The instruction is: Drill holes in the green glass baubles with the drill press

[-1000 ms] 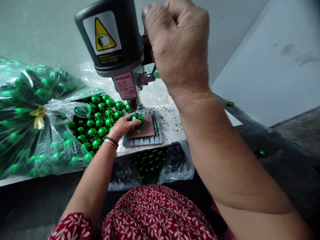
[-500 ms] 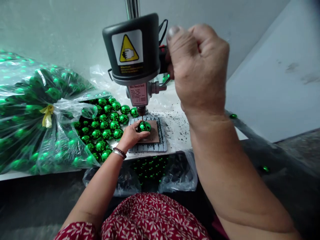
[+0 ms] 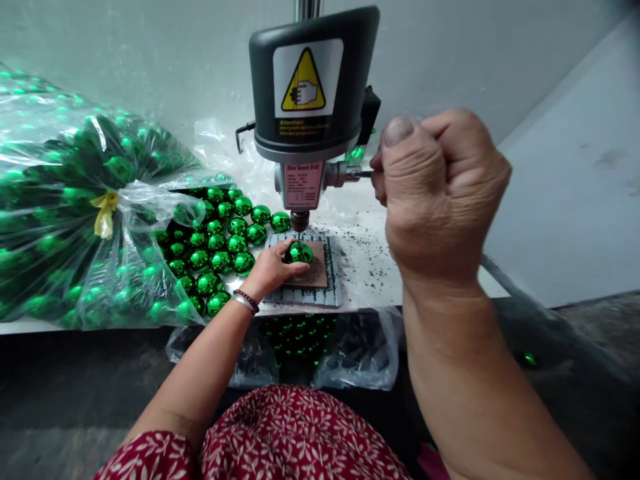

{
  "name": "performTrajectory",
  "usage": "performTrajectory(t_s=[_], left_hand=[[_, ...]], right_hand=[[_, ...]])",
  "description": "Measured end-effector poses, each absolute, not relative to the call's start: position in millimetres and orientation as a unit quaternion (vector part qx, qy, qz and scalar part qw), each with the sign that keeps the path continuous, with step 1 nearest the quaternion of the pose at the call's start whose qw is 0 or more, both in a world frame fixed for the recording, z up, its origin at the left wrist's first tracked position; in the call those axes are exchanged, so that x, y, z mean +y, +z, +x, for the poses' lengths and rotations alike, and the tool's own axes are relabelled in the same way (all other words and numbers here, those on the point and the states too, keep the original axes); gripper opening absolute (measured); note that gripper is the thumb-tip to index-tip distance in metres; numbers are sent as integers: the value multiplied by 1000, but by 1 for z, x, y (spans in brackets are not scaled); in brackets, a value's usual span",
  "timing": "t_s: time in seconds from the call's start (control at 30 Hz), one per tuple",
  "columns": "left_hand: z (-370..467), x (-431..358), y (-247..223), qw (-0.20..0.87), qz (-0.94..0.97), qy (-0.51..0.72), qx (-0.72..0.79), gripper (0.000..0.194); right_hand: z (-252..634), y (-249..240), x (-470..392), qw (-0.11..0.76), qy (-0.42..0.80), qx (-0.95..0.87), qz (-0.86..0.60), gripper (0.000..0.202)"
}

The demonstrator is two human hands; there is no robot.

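Under the bit of a small bench drill [image 3: 313,93], my left hand [image 3: 275,268] grips a shiny green ball [image 3: 300,253] between thumb and fingers. The ball rests on a brown square board [image 3: 317,270] laid over the drill's grey slotted base [image 3: 330,293]. The thin bit comes down to the top of the ball; whether it is inside cannot be made out. My right hand [image 3: 443,193] is closed around the drill's feed lever [image 3: 361,175], of which only a short metal part shows beside the drill head.
Several loose green balls [image 3: 215,243] lie left of the base, near a big clear bag [image 3: 90,227] of balls tied with yellow ribbon. Dark shavings [image 3: 370,260] cover the white table at right. Below the edge hangs an open plastic bag [image 3: 360,353] with more balls.
My right hand has come down and nearer with the lever. The view has shifted, so the drill appears further right and higher. My left hand keeps its hold on the ball.
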State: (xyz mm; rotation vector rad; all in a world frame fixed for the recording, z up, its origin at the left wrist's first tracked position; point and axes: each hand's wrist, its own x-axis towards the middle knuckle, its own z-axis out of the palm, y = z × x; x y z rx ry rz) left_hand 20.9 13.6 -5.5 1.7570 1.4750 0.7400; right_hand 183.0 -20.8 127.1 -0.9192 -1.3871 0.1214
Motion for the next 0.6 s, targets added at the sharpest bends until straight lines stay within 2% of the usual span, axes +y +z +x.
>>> performTrajectory(t_s=[0.4,0.6], left_hand=[[20,14,-2,365,676,283,575,66],[14,17,-3,373,686,262,567,73]], right_hand=[[181,105,-25,695,13,-600,-396,30],[180,96,-23,706,6,-599,-378,26]])
